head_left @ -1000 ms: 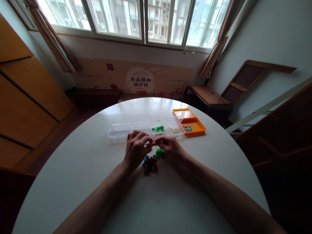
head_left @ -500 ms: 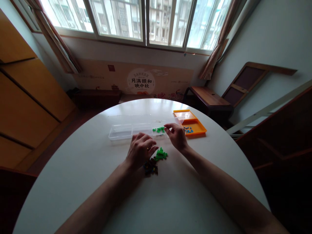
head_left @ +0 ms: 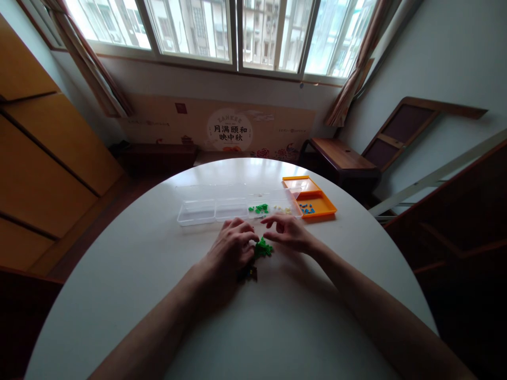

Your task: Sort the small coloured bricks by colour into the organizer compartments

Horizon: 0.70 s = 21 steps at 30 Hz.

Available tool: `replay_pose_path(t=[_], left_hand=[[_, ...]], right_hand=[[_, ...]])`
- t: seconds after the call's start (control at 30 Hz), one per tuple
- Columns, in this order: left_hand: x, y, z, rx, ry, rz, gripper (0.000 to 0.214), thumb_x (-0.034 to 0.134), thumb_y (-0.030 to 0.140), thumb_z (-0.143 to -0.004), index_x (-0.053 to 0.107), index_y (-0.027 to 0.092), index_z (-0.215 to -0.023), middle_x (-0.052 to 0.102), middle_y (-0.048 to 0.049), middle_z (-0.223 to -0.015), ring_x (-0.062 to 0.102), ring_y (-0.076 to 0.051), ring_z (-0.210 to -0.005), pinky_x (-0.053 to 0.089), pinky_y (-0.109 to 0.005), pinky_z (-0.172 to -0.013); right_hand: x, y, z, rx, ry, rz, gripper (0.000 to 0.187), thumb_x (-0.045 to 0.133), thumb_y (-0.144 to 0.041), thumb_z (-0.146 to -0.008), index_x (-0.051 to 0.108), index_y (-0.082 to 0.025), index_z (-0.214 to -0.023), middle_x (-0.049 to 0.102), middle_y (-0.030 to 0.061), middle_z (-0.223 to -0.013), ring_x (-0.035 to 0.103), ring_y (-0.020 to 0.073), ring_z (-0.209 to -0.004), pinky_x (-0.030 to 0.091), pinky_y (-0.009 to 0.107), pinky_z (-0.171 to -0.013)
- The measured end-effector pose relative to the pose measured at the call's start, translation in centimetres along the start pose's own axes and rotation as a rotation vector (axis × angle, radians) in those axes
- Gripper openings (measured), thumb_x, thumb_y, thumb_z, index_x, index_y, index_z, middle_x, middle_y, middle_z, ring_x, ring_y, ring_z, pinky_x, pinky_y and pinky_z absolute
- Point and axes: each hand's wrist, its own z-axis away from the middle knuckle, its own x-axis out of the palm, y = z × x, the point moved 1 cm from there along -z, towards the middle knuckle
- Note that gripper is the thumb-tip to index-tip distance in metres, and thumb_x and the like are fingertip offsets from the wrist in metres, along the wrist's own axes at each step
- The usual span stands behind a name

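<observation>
A small pile of bright green plastic pieces [head_left: 263, 248] lies on the white table. My left hand [head_left: 234, 244] is at its left edge, fingers curled and thumb drawn in; whatever they may pinch is hidden. Below that hand, dark brown pieces [head_left: 250, 273] with a few yellow bits show, partly covered by it. My right hand [head_left: 288, 232] hovers just right of and above the green pile, thumb and index finger apart with nothing visible between them. Behind both hands stands a clear divided box [head_left: 197, 215], with green pieces [head_left: 259, 209] in one compartment and cream pieces [head_left: 282, 210] in another.
An orange case [head_left: 327, 211] holding small blue pieces [head_left: 307, 208] sits right of the clear box, its lid folded back. The round white table [head_left: 130, 264] curves away on both sides. Beyond it are a wooden chair [head_left: 340, 153] and a window.
My right hand has moved back from the clear box toward the green pile, its thumb and index finger parting. My left hand has shifted slightly right, its thumb and index finger closing, covering more brown pieces.
</observation>
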Motion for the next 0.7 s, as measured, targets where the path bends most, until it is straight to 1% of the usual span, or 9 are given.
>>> replay_pose_path(t=[0.07, 0.1, 0.17, 0.23, 0.3, 0.4, 0.53, 0.6, 0.7], left_hand=[[0.1, -0.1, 0.0, -0.002, -0.005, -0.009, 0.011, 0.064, 0.018, -0.080, 0.070, 0.025, -0.085, 0.067, -0.0017, -0.091, 0.052, -0.020, -0.094, 0.040, -0.037, -0.088], [0.2, -0.2, 0.0, 0.004, 0.001, -0.015, 0.010, 0.064, 0.019, -0.080, 0.070, 0.026, -0.084, 0.067, -0.0017, -0.090, 0.052, -0.020, -0.093, 0.040, -0.036, -0.087], [0.4, -0.4, -0.1, 0.028, 0.014, -0.018, 0.009, 0.065, 0.020, -0.081, 0.071, 0.026, -0.084, 0.067, -0.0017, -0.090, 0.052, -0.019, -0.092, 0.040, -0.036, -0.086], [0.6, -0.6, -0.1, 0.057, 0.021, -0.014, 0.008, 0.065, 0.022, -0.083, 0.071, 0.027, -0.084, 0.067, -0.0016, -0.089, 0.052, -0.018, -0.091, 0.039, -0.035, -0.085], [0.7, -0.7, -0.2, 0.083, 0.013, -0.011, 0.008, 0.065, 0.023, -0.084, 0.072, 0.028, -0.083, 0.067, -0.0013, -0.089, 0.052, -0.018, -0.091, 0.038, -0.035, -0.085], [0.7, -0.7, -0.3, 0.077, 0.009, -0.010, 0.007, 0.066, 0.025, -0.084, 0.071, 0.026, -0.081, 0.068, -0.0018, -0.088, 0.052, -0.019, -0.091, 0.038, -0.036, -0.085], [0.7, -0.9, -0.5, 0.022, 0.024, 0.033, 0.010, 0.062, 0.026, -0.087, 0.069, 0.023, -0.081, 0.068, -0.0032, -0.089, 0.053, -0.019, -0.091, 0.038, -0.037, -0.086], [0.7, -1.0, -0.6, -0.008, 0.065, 0.062, 0.011, 0.060, 0.027, -0.088, 0.068, 0.023, -0.082, 0.068, -0.0028, -0.088, 0.054, -0.019, -0.091, 0.038, -0.038, -0.087], [0.5, -1.0, -0.8, -0.060, 0.126, 0.108, 0.013, 0.059, 0.028, -0.089, 0.067, 0.021, -0.081, 0.067, -0.0032, -0.087, 0.054, -0.019, -0.090, 0.040, -0.036, -0.085]], right_hand=[[-0.3, -0.6, 0.2, -0.037, -0.198, 0.063, 0.051, 0.079, -0.039, -0.069, 0.066, -0.020, -0.114, 0.064, 0.0036, -0.091, 0.055, 0.0139, -0.073, 0.045, 0.026, -0.067], [-0.4, -0.8, 0.3, -0.049, -0.247, 0.102, 0.055, 0.081, -0.040, -0.066, 0.065, -0.021, -0.115, 0.064, 0.0042, -0.094, 0.056, 0.0161, -0.080, 0.045, 0.028, -0.072], [-0.4, -1.3, 0.4, -0.049, -0.278, 0.174, 0.050, 0.081, -0.037, -0.067, 0.066, -0.021, -0.112, 0.063, 0.0045, -0.095, 0.057, 0.0184, -0.087, 0.045, 0.030, -0.078], [-0.3, -1.5, 0.5, -0.042, -0.281, 0.218, 0.034, 0.077, -0.032, -0.073, 0.069, -0.022, -0.104, 0.062, 0.0037, -0.094, 0.057, 0.0176, -0.085, 0.044, 0.029, -0.078], [-0.1, -1.6, 0.5, -0.050, -0.277, 0.236, 0.025, 0.074, -0.029, -0.076, 0.070, -0.022, -0.100, 0.062, 0.0032, -0.093, 0.058, 0.0168, -0.083, 0.044, 0.029, -0.077], [0.2, -1.5, 0.6, -0.056, -0.248, 0.233, 0.026, 0.073, -0.028, -0.077, 0.070, -0.023, -0.103, 0.063, 0.0042, -0.096, 0.058, 0.0172, -0.084, 0.043, 0.029, -0.077], [0.4, -1.1, 0.7, -0.055, -0.216, 0.200, 0.029, 0.074, -0.030, -0.077, 0.071, -0.023, -0.105, 0.064, 0.0037, -0.094, 0.059, 0.0171, -0.084, 0.043, 0.029, -0.077], [0.5, -1.0, 0.6, -0.047, -0.165, 0.146, 0.028, 0.073, -0.028, -0.076, 0.071, -0.022, -0.104, 0.064, 0.0026, -0.089, 0.057, 0.0146, -0.077, 0.043, 0.027, -0.072], [0.8, -1.1, 0.3, 0.004, -0.045, -0.012, 0.020, 0.068, -0.026, -0.079, 0.073, -0.019, -0.097, 0.066, 0.0012, -0.080, 0.051, 0.0098, -0.062, 0.041, 0.022, -0.059]])
